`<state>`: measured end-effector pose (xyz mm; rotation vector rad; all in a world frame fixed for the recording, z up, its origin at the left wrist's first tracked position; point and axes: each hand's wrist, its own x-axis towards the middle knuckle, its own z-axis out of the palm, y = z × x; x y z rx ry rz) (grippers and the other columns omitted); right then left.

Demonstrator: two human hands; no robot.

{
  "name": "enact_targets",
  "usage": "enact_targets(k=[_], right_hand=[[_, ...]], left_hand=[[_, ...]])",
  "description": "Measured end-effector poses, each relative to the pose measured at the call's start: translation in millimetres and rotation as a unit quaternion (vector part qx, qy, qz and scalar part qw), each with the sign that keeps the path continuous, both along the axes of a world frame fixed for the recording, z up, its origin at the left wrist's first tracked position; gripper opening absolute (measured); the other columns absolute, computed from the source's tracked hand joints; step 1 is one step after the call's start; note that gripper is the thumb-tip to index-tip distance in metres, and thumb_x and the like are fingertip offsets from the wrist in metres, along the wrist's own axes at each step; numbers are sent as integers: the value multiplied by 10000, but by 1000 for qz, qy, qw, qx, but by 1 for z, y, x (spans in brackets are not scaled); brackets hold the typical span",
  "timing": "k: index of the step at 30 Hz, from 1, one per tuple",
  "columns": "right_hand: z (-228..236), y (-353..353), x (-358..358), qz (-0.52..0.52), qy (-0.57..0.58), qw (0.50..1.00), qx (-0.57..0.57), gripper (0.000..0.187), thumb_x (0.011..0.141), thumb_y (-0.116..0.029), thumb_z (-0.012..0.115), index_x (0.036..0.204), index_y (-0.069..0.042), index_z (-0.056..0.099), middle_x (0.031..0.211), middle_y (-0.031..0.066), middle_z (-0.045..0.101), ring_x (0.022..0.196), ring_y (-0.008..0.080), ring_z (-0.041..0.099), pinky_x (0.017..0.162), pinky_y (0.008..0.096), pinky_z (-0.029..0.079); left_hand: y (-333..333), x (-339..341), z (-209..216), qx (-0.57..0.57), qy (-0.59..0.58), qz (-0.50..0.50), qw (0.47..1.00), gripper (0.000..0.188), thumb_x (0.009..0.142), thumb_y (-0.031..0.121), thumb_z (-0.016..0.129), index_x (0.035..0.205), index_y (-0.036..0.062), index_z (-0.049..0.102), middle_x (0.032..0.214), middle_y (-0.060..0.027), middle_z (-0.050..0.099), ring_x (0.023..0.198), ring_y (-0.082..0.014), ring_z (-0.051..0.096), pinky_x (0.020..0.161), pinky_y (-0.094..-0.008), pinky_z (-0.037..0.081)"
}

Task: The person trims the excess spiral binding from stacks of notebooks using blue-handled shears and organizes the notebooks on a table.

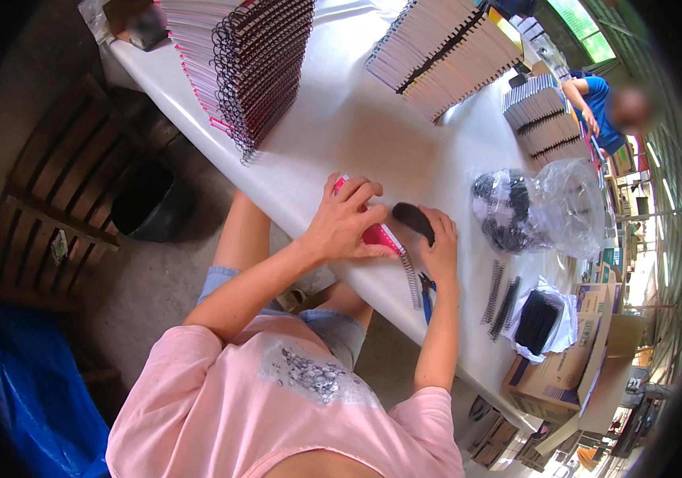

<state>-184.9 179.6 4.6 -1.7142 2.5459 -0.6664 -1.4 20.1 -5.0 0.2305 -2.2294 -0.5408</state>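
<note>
My left hand (346, 219) is closed over a pink-red notebook (377, 237) at the table's near edge, fingers across its top and thumb toward its lower end. From that end a dark wire spiral coil (411, 280) sticks out toward me. My right hand (441, 243) is curled around the near end of a dark oblong, rounded block (412, 219); its exact kind does not show. Blue-handled pliers (427, 301) lie beside my right wrist, partly covered by it.
Spiral-bound notebooks stand in a tall stack (265, 76) at the far left, with more stacks (444, 56) behind. Rightward are a clear bag of coils (508, 207), loose coils (500, 303) and a cardboard box (556, 374). A person in blue (600, 103) is at the far right.
</note>
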Motion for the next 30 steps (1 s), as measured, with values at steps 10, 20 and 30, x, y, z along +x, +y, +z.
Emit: enact_targets(k=[10,20,30], right_hand=[[15,-10,34,34,-476,859,-185,260,629,110,609,854,7,691,808,92,648,787,207,636,749,275,483],[47,-18,47,99,-389,901,-166,237,658,98,582,843,4,696,831,89,653,785,188,637,734,279,494],[38,-32,37,-79,-263,955,-110,304,644,98,601,881,-48,723,808,87,634,756,168,610,674,255,468]], left_hand=[[-4,-1,0,13,-13,-7,1000,557,643,647,638,779,113,555,1071,-89,499,1058,-272,448,955,-580,265],[-12,1,2,21,-29,-47,998,541,640,628,650,782,112,569,1126,-89,496,1096,-288,441,949,-529,301],[-21,-1,-2,115,-20,-82,990,543,582,545,768,771,93,534,1225,-125,434,1003,-305,446,836,-423,388]])
